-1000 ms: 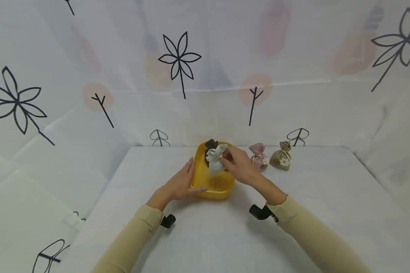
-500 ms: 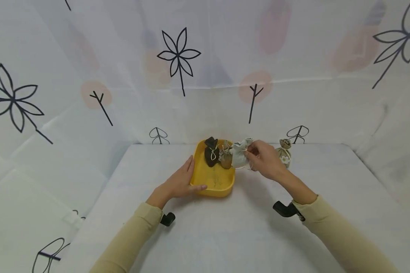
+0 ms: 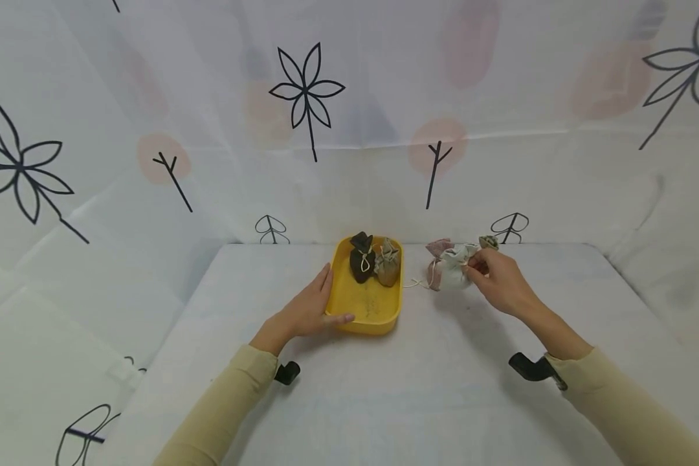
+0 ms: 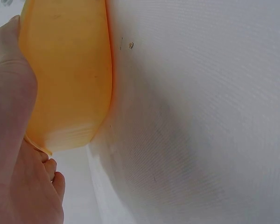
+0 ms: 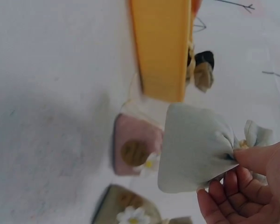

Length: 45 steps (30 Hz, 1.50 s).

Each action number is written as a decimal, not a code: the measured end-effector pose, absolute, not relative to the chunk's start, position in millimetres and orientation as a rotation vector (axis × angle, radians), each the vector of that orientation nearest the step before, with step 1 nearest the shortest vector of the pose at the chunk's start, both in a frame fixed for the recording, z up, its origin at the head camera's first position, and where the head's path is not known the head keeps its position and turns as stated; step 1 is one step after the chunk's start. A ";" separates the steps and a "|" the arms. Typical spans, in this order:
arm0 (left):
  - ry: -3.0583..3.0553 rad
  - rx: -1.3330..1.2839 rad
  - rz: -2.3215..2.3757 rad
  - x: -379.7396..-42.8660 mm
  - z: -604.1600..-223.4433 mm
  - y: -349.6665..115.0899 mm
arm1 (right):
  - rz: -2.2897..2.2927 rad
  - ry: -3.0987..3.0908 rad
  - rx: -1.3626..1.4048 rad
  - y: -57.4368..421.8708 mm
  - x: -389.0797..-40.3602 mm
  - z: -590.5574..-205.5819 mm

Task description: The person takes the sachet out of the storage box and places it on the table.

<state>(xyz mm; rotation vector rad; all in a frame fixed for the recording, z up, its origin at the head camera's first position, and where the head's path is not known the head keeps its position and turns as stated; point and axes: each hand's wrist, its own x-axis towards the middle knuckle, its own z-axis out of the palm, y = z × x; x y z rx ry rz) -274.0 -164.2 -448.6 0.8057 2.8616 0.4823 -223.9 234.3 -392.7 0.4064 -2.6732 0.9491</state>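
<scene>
My right hand (image 3: 499, 283) pinches a pale grey-green drawstring pouch (image 3: 455, 276) at its gathered neck, right of the yellow tray (image 3: 366, 328). In the right wrist view this pouch (image 5: 193, 151) hangs sideways from thumb and fingers. Behind it in the head view, partly covered, is a pink pouch (image 3: 439, 246); an olive pouch (image 3: 489, 242) shows only its top beside my right hand. My left hand (image 3: 304, 312) rests against the tray's left side with straight fingers, its thumb over the near rim. Inside the tray stand a dark pouch (image 3: 360, 266) and a brown pouch (image 3: 388, 268).
A white cloth covers the table (image 3: 373, 401). Close behind its far edge hangs a white curtain (image 3: 355, 188) printed with flowers and twigs. Black wrist cameras stick out below both sleeves. A pale cord lies between the tray and the pink pouch.
My right hand has carried the pale pouch from over the tray to the right, in front of the pink and olive pouches. The left hand and tray have stayed in place.
</scene>
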 end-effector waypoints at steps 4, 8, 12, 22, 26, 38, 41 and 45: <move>2.867 0.807 0.469 -273.8 -448.5 -164.4 | 0.933 -2.695 0.361 249.8 -221.4 -401.7; 2.871 0.806 0.476 -273.6 -449.0 -164.6 | 0.918 -2.736 0.280 261.9 -223.4 -410.4; 2.871 0.807 0.482 -272.6 -448.7 -164.6 | 0.916 -2.779 0.208 269.9 -227.0 -417.0; 2.861 0.809 0.502 -271.1 -447.6 -163.6 | 0.941 -2.834 0.101 286.4 -233.0 -434.3; 2.876 0.818 0.486 -271.4 -445.6 -163.7 | 0.936 -2.826 0.101 287.6 -237.9 -435.8; 2.851 0.792 0.510 -268.7 -442.7 -162.8 | 0.953 -2.787 0.115 290.1 -230.3 -438.4; 2.849 0.789 0.511 -268.6 -442.4 -162.3 | 0.929 -2.760 0.133 289.9 -225.5 -436.6; 2.856 0.790 0.503 -269.4 -442.9 -161.9 | 0.898 -2.741 0.156 289.1 -221.2 -432.7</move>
